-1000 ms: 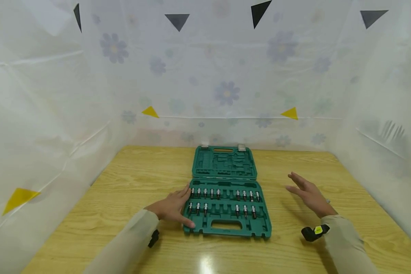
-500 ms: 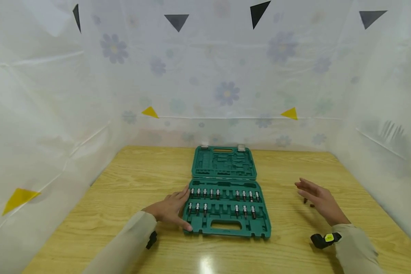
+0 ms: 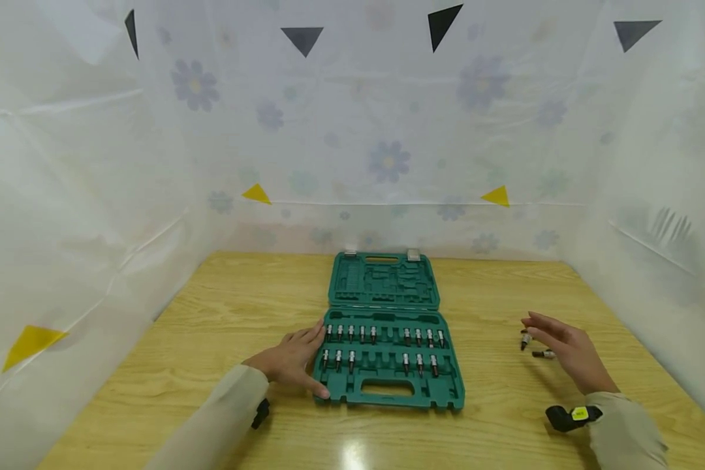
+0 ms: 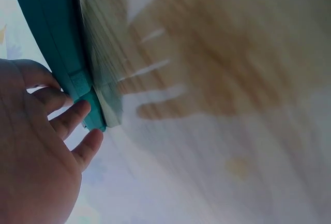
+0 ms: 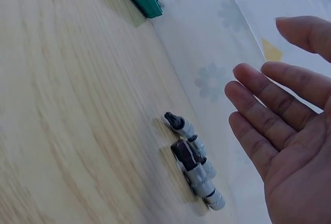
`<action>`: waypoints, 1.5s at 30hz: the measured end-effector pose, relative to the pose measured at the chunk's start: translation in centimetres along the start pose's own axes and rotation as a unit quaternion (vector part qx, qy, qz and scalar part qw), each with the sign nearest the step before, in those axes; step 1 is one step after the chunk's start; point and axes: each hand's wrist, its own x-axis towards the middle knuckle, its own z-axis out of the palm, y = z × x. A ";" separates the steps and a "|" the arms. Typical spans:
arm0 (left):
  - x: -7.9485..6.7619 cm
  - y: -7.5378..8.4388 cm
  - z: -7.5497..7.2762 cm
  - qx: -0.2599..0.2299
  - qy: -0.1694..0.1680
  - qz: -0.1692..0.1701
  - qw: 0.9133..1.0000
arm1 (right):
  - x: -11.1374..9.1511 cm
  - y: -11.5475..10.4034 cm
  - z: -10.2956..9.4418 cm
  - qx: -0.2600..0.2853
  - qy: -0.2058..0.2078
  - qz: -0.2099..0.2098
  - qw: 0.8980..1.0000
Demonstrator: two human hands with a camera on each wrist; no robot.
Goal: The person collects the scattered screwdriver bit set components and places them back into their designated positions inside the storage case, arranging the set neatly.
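A green tool case [image 3: 388,356] lies unfolded on the table, with bit sockets [image 3: 420,337] in two rows of its near half. Along the case's left side rests my left hand [image 3: 290,359], fingers at the edge and thumb at the front corner. The left wrist view shows these fingers [image 4: 71,118] touching the case's side wall [image 4: 64,32]. Out to the right, my right hand [image 3: 576,349] hovers with relaxed fingers and nothing in it. Loose bit sockets [image 5: 196,164] lie on the wood close by it; in the head view the hand partly hides them.
The case's lid [image 3: 384,281], with moulded hollows, lies back toward the rear wall. White patterned sheeting [image 3: 388,130] encloses the wooden table [image 3: 241,287] at the back and both sides.
My right hand has moved right and toward me, bringing loose bit sockets into sight beside it. My left hand has stayed at the case's left side.
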 end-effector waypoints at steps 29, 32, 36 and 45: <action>-0.1 0.3 0.1 -0.035 -0.004 -0.020 0.999 | -1.1 3.1 -2.0 -0.052 0.089 0.065 0.993; -0.1 0.4 0.1 -0.044 -0.005 -0.018 0.999 | -1.3 3.6 -2.3 -0.071 0.086 0.058 0.992; 0.1 0.4 0.1 -0.038 -0.002 -0.016 0.999 | -1.4 3.9 -2.5 -0.103 0.084 0.058 0.990; 0.3 0.4 -0.1 -0.043 -0.006 -0.023 0.999 | -1.4 4.2 -2.5 -0.123 0.063 0.077 0.987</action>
